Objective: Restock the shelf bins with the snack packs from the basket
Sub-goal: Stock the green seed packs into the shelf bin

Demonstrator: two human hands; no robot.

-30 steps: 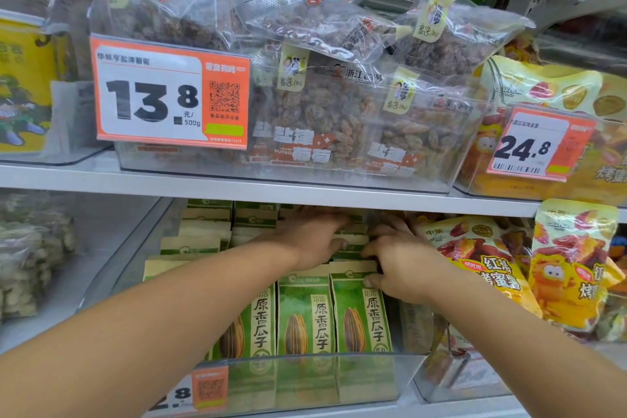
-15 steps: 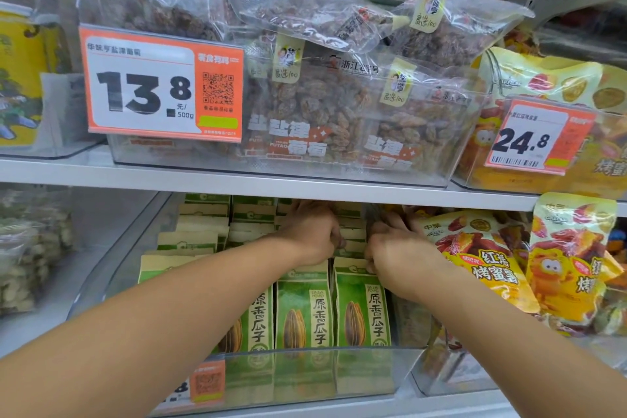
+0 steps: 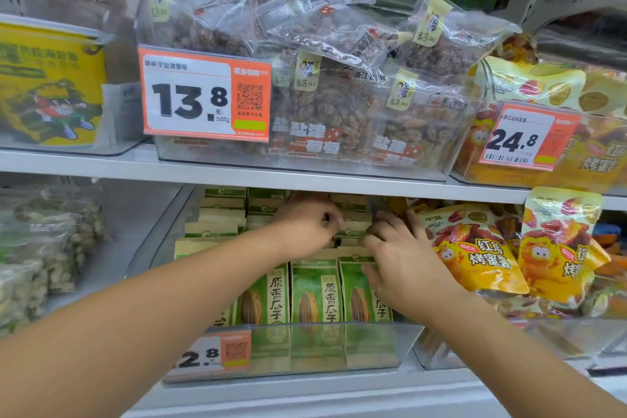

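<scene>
Green sunflower-seed packs stand in rows inside a clear shelf bin on the lower shelf. Both my hands reach into this bin, under the upper shelf board. My left hand is over the middle rows, its fingers curled down onto the pack tops. My right hand lies on the right-hand row, fingers curled over the tan top edge of a pack. The fingertips are partly hidden among the packs. No basket is in view.
The upper shelf board hangs just above my hands. Above it stands a clear bin of raisin bags with a 13.8 price tag. Yellow sweet-potato bags crowd the right side; bags of nuts lie left.
Both hands have slid a little deeper toward the back rows of the bin. The right hand's fingers have curled more over the pack tops.
</scene>
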